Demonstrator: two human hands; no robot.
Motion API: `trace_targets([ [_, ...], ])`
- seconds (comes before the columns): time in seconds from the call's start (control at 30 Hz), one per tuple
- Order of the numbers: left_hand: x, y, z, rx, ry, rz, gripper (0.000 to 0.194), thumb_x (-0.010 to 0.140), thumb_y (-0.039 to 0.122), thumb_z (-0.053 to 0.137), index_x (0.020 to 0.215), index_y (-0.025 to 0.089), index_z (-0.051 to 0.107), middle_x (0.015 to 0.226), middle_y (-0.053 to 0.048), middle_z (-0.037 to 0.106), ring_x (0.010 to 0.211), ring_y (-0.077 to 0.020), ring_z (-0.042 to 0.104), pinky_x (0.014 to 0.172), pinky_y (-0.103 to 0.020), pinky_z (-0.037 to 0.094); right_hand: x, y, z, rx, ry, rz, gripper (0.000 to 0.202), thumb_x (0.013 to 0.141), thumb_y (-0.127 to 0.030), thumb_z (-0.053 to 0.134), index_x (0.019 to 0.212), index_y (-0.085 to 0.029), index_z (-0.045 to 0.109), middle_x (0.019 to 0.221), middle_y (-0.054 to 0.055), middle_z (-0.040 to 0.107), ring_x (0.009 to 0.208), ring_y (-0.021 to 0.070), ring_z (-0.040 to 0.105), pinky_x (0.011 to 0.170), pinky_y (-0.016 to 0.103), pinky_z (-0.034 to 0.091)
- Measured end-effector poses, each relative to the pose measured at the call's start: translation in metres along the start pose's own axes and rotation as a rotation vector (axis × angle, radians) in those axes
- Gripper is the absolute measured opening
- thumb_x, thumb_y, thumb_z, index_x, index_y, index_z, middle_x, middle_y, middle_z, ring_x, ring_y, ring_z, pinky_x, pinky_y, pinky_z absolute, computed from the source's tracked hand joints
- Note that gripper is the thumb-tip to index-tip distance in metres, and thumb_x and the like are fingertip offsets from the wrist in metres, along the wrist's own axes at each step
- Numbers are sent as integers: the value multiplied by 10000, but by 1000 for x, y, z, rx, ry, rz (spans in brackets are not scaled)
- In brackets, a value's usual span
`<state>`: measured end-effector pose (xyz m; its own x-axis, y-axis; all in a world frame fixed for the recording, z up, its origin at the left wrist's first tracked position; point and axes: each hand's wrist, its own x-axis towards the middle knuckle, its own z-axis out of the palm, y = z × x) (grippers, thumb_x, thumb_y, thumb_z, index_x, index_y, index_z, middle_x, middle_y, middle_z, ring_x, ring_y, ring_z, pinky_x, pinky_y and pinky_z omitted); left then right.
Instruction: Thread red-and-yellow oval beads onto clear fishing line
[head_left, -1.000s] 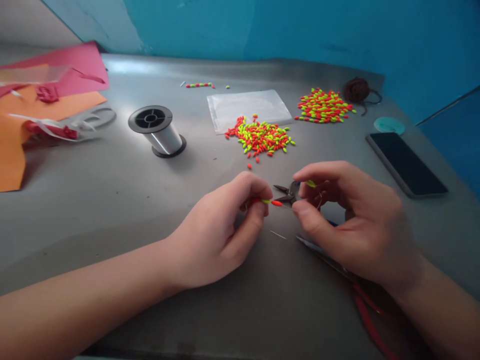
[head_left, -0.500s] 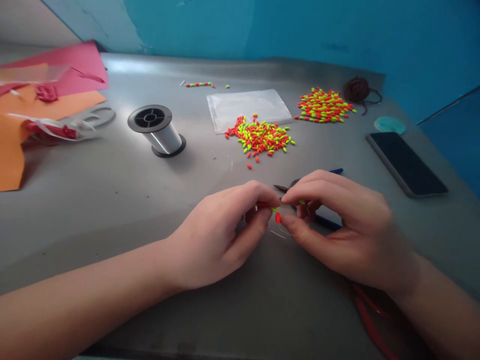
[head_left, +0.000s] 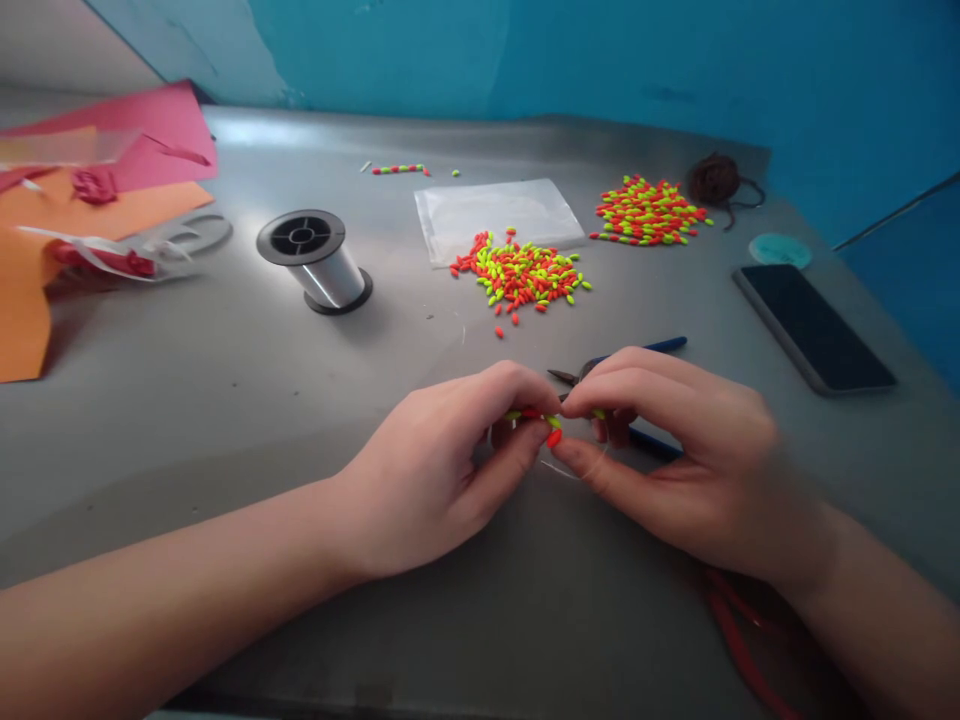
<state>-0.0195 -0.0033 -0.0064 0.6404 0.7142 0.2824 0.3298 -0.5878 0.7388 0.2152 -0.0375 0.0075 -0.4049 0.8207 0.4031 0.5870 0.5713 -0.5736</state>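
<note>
Between my two hands is a short string of red and yellow-green beads [head_left: 553,438] on clear line. My left hand [head_left: 450,460] pinches the strung beads between thumb and forefinger. My right hand [head_left: 682,450] is closed around the other side of the string, its fingertips close to the red bead; a green bead shows by its fingers. A loop of clear line [head_left: 574,474] hangs below the fingertips. Pliers with blue handles [head_left: 667,345] lie on the table, partly hidden behind my right hand.
A spool of clear line [head_left: 330,275] stands left of a loose bead pile [head_left: 525,275] and a plastic bag [head_left: 495,205]. Farther right are another bead pile [head_left: 649,212], dark yarn [head_left: 712,180] and a phone [head_left: 814,325]. Coloured paper [head_left: 172,125] lies at left.
The red bead at the fingertips has tilted and dropped slightly. More of the clear line's loop shows near my right thumb. Both hands stay in nearly the same place.
</note>
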Motion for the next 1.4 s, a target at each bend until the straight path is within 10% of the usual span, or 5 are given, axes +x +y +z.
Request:
trace_targets([
  [1.4, 2, 7, -1, -111, -159, 4, 158, 805, 61, 621, 894, 187, 585, 647, 114, 383, 524, -46, 339, 489, -178, 322, 1, 1, 0, -35, -10, 90, 154, 960, -62, 724, 967, -213, 692, 962, 2, 674, 689, 103, 592, 669, 279, 503],
])
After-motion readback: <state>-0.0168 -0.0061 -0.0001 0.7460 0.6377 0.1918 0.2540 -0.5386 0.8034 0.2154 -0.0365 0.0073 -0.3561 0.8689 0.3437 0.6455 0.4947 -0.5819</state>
